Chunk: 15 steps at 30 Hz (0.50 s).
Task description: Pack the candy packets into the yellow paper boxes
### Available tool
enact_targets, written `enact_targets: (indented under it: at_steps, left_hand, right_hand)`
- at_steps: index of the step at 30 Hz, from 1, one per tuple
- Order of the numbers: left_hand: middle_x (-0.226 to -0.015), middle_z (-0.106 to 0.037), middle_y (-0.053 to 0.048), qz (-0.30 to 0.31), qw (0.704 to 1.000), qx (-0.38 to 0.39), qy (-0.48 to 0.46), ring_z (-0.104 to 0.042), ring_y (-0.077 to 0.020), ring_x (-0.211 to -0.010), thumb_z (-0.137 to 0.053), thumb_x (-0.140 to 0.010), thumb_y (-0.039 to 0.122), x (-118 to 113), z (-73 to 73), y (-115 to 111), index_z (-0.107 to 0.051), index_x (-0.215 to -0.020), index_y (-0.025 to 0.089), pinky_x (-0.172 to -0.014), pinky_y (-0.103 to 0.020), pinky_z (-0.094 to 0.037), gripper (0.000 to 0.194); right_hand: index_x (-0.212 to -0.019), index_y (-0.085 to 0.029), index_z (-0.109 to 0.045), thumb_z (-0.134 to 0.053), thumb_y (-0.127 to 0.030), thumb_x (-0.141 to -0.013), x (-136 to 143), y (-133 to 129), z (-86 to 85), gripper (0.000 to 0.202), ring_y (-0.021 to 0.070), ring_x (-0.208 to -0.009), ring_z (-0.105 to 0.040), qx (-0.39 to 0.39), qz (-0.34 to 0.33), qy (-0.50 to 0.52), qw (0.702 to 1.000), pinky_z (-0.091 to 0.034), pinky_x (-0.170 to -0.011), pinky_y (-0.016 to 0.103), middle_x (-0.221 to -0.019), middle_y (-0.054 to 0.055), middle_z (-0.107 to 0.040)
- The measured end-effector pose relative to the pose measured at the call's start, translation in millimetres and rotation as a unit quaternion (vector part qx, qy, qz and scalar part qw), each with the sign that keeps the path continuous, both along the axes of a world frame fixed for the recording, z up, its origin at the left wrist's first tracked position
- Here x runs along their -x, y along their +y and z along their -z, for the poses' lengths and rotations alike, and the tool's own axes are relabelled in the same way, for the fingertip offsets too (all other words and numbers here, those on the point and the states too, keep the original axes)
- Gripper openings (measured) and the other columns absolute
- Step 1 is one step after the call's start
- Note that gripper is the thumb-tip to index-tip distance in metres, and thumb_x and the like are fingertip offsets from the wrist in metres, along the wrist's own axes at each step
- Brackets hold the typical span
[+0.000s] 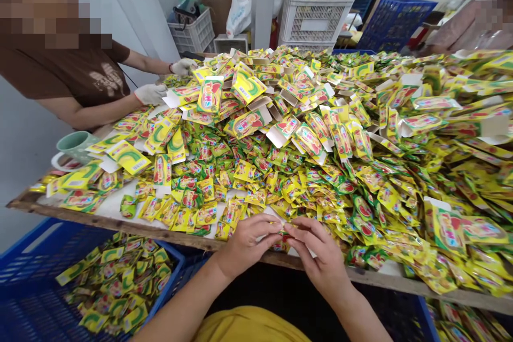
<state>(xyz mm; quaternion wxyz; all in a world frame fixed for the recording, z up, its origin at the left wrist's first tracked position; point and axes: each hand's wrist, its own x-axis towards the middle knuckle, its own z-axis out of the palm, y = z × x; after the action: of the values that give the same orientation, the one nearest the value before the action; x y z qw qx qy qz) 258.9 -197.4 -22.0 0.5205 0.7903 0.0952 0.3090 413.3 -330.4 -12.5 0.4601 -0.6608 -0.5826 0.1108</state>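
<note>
My left hand (256, 238) and my right hand (316, 246) meet at the table's front edge, fingers pinched. Between the fingertips is a small candy carton (281, 244), mostly hidden, with printed colour and pale flap edges showing. Just beyond my hands lie loose candy packets (234, 211), yellow and green with fruit prints, in a deep heap. Flattened and opened candy cartons (246, 123) cover the upper part of the heap. At the right, one larger open carton (447, 230) rests on the packets.
Below left stands a blue crate (24, 278) with filled cartons (116, 283). A mug (74, 147) sits near the table's left corner. Across the left side, a co-worker's gloved hands (152, 94) touch the heap. White crates (315, 18) are stacked behind; the wooden table edge (132, 228) runs before me.
</note>
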Motion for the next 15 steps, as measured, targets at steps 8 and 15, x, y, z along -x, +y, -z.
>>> enact_targets:
  at_steps: [8,15]
  left_hand:
    - [-0.104,-0.065,-0.009,-0.020,0.997,0.038,0.067,-0.061,-0.0205,-0.097,-0.055,-0.090,0.020,-4.0,-6.3,-2.9,-0.066,-0.115,0.024,-0.089,-0.031,-0.047,0.028]
    - [-0.104,-0.071,-0.004,-0.065,0.899,0.266,0.341,-0.065,-0.0254,-0.096,-0.067,-0.078,0.041,154.2,-20.5,37.5,-0.071,-0.100,0.026,-0.084,-0.030,-0.051,0.027]
  right_hand:
    - [-0.116,-0.019,-0.065,-0.049,0.002,-0.077,-32.2,88.6,-21.8,0.047,0.0257,-0.113,-0.049,0.058,-0.030,-0.190,0.980,-0.045,-0.095,0.041,-0.122,0.011,-0.058]
    - [-0.104,-0.020,-0.071,-0.054,-0.011,-0.087,-33.0,101.9,-3.0,0.025,0.0248,-0.096,-0.052,0.062,-0.054,-0.205,0.975,-0.046,-0.088,0.043,-0.105,0.011,-0.063]
